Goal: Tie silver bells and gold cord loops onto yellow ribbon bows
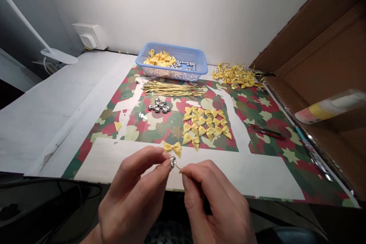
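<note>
At the lower centre of the frame, the left hand [134,198] was pinched narrow, thumb and forefinger closed on a small silver bell [172,162]. The right hand [217,202] was likewise pinched tight, gripping a thin gold wire [177,167] that met the bell. Just above the bell, a single yellow bow [172,148] lay on the tabletop [257,179]. Further up sat a cluster of yellow bows [206,124], a pile of silver bells [159,106], a bundle of gold ties [171,89] and a blue basket [200,69].
</note>
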A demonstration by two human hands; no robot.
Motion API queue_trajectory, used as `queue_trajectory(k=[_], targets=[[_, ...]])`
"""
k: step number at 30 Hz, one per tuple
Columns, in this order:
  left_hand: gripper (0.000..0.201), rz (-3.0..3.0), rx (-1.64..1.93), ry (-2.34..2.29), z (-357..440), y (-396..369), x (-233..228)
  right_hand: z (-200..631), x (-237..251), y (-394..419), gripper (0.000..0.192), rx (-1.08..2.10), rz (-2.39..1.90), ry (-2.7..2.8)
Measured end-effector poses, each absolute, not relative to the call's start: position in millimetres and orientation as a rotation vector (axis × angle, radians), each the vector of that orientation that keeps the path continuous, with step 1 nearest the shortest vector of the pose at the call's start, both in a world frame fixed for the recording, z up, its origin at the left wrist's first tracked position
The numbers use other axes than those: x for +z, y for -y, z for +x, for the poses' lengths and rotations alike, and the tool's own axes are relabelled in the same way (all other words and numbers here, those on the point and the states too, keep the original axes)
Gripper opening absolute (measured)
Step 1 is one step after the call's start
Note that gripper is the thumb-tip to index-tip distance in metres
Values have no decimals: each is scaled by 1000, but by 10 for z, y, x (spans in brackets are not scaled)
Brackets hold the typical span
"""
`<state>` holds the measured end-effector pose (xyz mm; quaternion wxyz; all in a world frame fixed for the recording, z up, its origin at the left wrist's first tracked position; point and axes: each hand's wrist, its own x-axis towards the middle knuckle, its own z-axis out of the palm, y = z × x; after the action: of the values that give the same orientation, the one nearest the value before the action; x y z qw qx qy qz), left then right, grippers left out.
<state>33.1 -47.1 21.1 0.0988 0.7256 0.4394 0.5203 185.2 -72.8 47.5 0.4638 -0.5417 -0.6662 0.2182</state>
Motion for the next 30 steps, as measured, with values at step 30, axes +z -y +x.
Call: queue_trajectory(k=[30], targets=[[25,2245,678,-1569,-56,-1023,324,2342,21,369,12,358,-1361,1713]])
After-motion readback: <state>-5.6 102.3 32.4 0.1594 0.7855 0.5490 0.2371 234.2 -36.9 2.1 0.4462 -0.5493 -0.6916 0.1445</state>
